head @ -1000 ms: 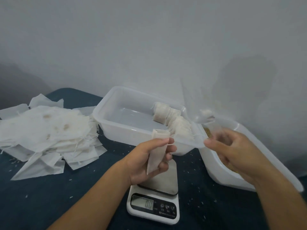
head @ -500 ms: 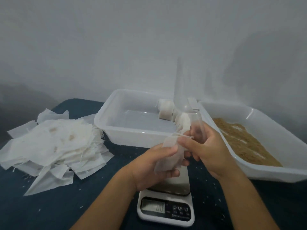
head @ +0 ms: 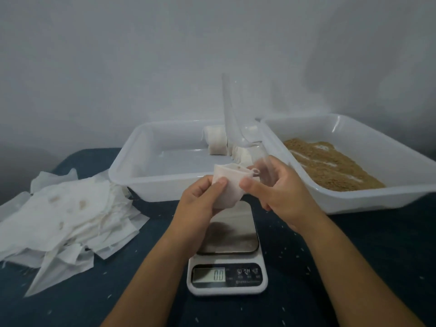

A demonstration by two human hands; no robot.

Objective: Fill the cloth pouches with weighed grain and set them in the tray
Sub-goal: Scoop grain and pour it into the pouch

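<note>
I held a small white cloth pouch in both hands above the steel plate of the kitchen scale, its mouth turned up and pulled open. My left hand had its grip clamped on the pouch's left side, thumb pressed against the front of the cloth and fingers curled behind it. My right hand pinched the pouch's right edge with the thumb, and the same hand's fingers were curled round the handle of a clear plastic scoop, whose bowl stood up tall and nearly upright above the pouch. I could not tell whether any grain was in the scoop or the pouch.

The scale's display read zero and nothing rested on its plate. Behind my hands sat the white tray, with a few filled, rolled pouches lined along its far right side. Just to its right, touching or nearly so, stood a second white tub holding a layer of brown grain. On the left of the dark blue table lay a loose heap of empty cloth pouches, some with faint brown stains. Stray grains were scattered over the table.
</note>
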